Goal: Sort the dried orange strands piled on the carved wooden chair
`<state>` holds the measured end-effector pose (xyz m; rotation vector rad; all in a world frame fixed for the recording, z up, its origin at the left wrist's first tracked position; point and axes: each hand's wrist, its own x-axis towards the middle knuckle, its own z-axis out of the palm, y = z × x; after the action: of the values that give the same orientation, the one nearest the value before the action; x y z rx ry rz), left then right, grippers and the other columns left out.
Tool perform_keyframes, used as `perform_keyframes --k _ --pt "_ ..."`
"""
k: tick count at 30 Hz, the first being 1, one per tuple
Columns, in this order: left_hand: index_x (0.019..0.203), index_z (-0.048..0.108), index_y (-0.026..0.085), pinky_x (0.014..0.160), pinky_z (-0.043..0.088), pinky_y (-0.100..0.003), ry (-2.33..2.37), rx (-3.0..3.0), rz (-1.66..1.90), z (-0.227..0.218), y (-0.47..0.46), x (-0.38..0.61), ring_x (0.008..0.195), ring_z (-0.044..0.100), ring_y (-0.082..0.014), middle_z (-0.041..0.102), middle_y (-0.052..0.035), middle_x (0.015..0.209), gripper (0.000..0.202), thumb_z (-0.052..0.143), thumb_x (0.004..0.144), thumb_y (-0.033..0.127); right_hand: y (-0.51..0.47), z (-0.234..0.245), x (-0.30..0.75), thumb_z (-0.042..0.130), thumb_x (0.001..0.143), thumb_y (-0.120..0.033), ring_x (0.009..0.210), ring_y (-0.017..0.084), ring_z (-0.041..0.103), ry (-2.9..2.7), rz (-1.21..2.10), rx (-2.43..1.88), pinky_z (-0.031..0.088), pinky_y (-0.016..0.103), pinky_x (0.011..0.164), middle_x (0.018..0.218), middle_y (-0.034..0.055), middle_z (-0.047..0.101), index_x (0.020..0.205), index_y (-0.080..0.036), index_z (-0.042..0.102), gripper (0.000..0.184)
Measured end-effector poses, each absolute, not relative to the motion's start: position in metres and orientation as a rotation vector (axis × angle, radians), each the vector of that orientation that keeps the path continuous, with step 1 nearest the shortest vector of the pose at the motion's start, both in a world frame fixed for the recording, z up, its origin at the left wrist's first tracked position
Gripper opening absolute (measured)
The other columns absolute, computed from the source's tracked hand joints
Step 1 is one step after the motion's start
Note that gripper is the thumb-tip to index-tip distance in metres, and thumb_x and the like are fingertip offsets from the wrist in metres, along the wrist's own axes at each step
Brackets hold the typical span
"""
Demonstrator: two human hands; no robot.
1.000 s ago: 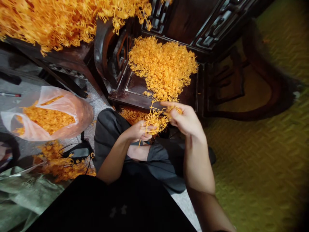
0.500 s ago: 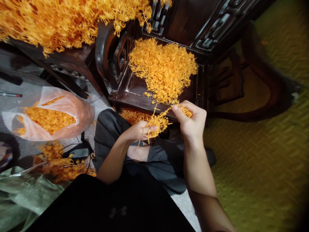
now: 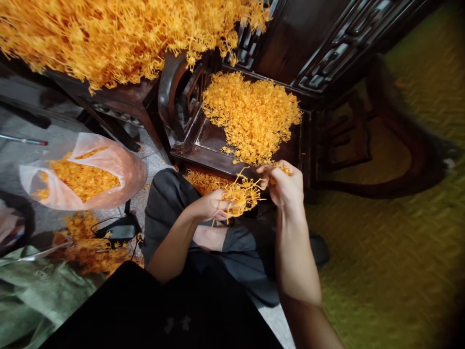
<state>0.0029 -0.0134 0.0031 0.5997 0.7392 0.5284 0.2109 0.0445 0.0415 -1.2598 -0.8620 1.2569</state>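
My left hand (image 3: 211, 206) is closed around a tangled bunch of orange plastic sprue pieces (image 3: 242, 194) just above my lap. My right hand (image 3: 285, 186) is closed in a pinch on a few orange pieces (image 3: 282, 169) at the bunch's right end, the two hands almost touching. Right behind them a heap of the same orange pieces (image 3: 252, 116) lies on the seat of a dark carved wooden chair (image 3: 207, 145).
A far larger orange heap (image 3: 119, 34) covers a dark table at the top left. A clear plastic bag of orange pieces (image 3: 82, 177) stands on the floor to the left, with loose pieces and a black cable (image 3: 116, 230) below it. Yellow-green patterned flooring (image 3: 392, 252) fills the right.
My right hand has curled from an open reach into a pinch and drawn in toward my left hand. The view has shifted slightly, with the heaps lower in frame.
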Motion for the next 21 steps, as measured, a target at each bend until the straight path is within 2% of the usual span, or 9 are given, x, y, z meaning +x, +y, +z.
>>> perform_keyframes --k 2,4,6,8,11,14,17,19,21 --pt "0.099 0.065 0.012 0.047 0.027 -0.016 0.715 0.593 0.530 0.000 -0.013 0.003 0.050 0.042 -0.0019 0.063 -0.0014 0.076 0.060 0.093 0.055 0.041 0.040 0.039 0.210 0.076 0.064 -0.018 0.033 0.009 0.052 -0.915 1.303 -1.228 0.039 0.019 0.032 0.063 -0.0043 0.068 0.076 -0.022 0.045 0.033" --pt "0.098 0.065 0.013 0.047 0.024 -0.016 0.653 0.572 0.559 -0.004 -0.013 0.002 0.050 0.039 -0.0013 0.061 0.0005 0.072 0.055 0.093 0.057 0.037 0.037 0.037 0.214 0.078 0.068 -0.019 0.035 0.009 0.053 -0.992 1.380 -1.182 0.041 0.019 0.033 0.067 -0.0058 0.068 0.094 -0.022 0.057 0.034" --pt "0.094 0.065 0.014 0.048 0.024 -0.017 0.590 0.545 0.580 -0.007 -0.013 0.000 0.051 0.040 -0.0020 0.060 0.0014 0.069 0.050 0.093 0.056 0.030 0.033 0.036 0.220 0.080 0.074 -0.025 0.040 0.009 0.053 -1.092 1.515 -1.146 0.043 0.020 0.036 0.069 -0.0053 0.067 0.115 -0.021 0.065 0.044" --pt "0.090 0.063 0.015 0.049 0.023 -0.018 0.538 0.518 0.581 -0.007 -0.013 0.001 0.052 0.041 -0.0028 0.058 0.0019 0.068 0.050 0.094 0.052 0.024 0.031 0.035 0.224 0.081 0.080 -0.035 0.042 0.007 0.047 -1.212 1.655 -1.132 0.041 0.021 0.039 0.065 -0.0052 0.060 0.120 -0.018 0.072 0.044" --pt "0.084 0.058 0.015 0.048 0.019 -0.019 0.510 0.489 0.555 -0.002 -0.014 0.004 0.050 0.035 -0.0017 0.053 0.0044 0.063 0.050 0.094 0.050 0.019 0.031 0.033 0.223 0.081 0.084 -0.044 0.046 0.005 0.040 -1.394 1.725 -1.098 0.032 0.021 0.041 0.071 -0.0026 0.058 0.120 -0.018 0.077 0.045" --pt "0.078 0.053 0.016 0.048 0.017 -0.019 0.505 0.502 0.539 0.005 -0.014 0.006 0.047 0.030 -0.0008 0.042 0.0083 0.056 0.047 0.093 0.055 0.025 0.036 0.037 0.217 0.082 0.082 -0.046 0.064 0.010 0.053 -1.554 1.575 -0.982 0.041 0.024 0.055 0.089 0.0031 0.065 0.104 -0.019 0.081 0.035" --pt "0.074 0.048 0.018 0.045 0.013 -0.018 0.445 0.524 0.519 0.009 -0.013 0.004 0.043 0.025 -0.0003 0.035 0.0103 0.051 0.049 0.091 0.062 0.037 0.039 0.045 0.209 0.084 0.080 -0.043 0.077 0.015 0.058 -1.647 1.376 -0.909 0.046 0.028 0.067 0.085 0.0037 0.064 0.080 -0.018 0.075 0.027" --pt "0.074 0.047 0.019 0.042 0.010 -0.018 0.405 0.544 0.490 0.010 -0.012 0.001 0.040 0.023 -0.0007 0.032 0.0107 0.048 0.049 0.088 0.068 0.045 0.040 0.049 0.205 0.084 0.081 -0.042 0.069 0.013 0.055 -1.596 1.264 -0.978 0.044 0.027 0.061 0.079 0.0022 0.061 0.076 -0.017 0.069 0.029" --pt "0.073 0.046 0.019 0.040 0.010 -0.018 0.382 0.567 0.473 0.010 -0.012 0.001 0.038 0.022 -0.0014 0.031 0.0109 0.047 0.048 0.084 0.075 0.048 0.041 0.049 0.199 0.084 0.080 -0.044 0.055 0.009 0.045 -1.381 1.190 -1.055 0.036 0.023 0.050 0.069 -0.0023 0.054 0.078 -0.019 0.064 0.032"
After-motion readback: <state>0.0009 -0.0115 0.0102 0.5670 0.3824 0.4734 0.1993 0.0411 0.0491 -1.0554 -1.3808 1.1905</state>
